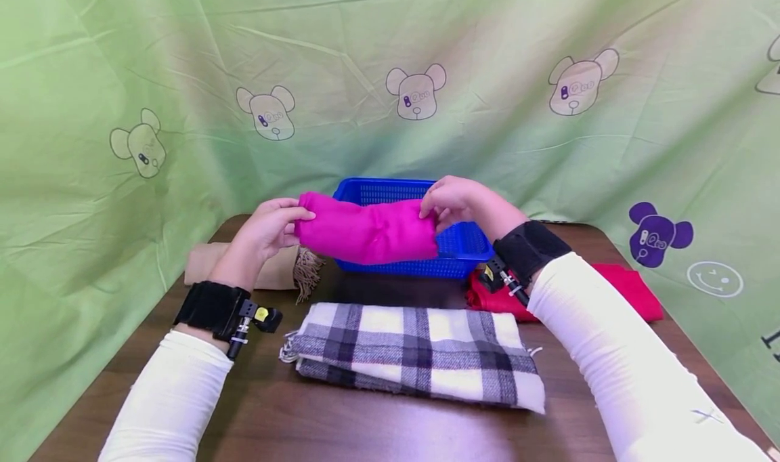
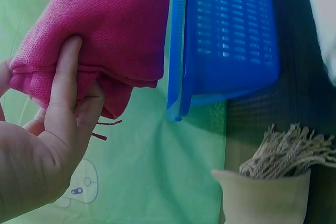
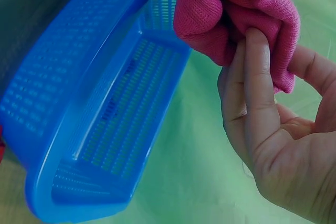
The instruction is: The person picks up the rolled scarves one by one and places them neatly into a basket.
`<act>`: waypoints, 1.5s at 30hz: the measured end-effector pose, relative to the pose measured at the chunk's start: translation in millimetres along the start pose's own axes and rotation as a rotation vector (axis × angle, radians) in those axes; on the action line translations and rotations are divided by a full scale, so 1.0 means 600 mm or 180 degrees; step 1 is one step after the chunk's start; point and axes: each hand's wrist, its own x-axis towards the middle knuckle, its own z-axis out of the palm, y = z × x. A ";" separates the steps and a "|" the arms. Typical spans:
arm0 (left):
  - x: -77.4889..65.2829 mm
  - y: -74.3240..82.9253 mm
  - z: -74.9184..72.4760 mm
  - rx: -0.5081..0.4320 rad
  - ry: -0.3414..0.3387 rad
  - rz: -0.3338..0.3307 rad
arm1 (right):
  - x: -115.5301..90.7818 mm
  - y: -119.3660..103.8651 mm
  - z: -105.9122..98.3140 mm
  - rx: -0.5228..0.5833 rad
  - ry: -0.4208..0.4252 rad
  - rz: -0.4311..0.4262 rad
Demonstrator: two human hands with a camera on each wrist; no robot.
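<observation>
Crosswise: pink roll (image 1: pixel 368 233), long axis left-right, ends pinched by left hand (image 1: pixel 267 228), right hand (image 1: pixel 458 198).

curtained-off workspace, green bear-print cloth (image 1: pixel 347 137) as walls, wood-grain table (image 1: pixel 286 414)

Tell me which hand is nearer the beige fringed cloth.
Left. The left hand is just above the beige fringed cloth; the right hand is well to its right, at the other end of the pink roll.

bright head view, soft pale glare on the near tabletop (image 1: pixel 420 431), wrist views dimmer and duller
</observation>
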 end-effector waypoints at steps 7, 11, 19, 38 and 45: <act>0.018 -0.010 0.012 -0.0064 -0.0004 0.0012 | 0.001 0.012 -0.015 -0.0003 0.0019 0.0019; 0.024 -0.013 0.019 -0.0019 -0.0008 0.0016 | 0.000 0.017 -0.022 -0.0007 0.0010 0.0032; 0.039 -0.010 0.040 0.0162 0.0035 0.0038 | -0.003 0.023 -0.041 -0.0061 0.0073 0.0017; 0.106 -0.017 0.088 0.0238 0.0171 0.0064 | 0.026 0.057 -0.081 -0.0060 0.0318 0.0083; 0.127 -0.034 0.096 0.0301 0.0210 0.0025 | 0.044 0.083 -0.080 0.0003 0.0358 0.0087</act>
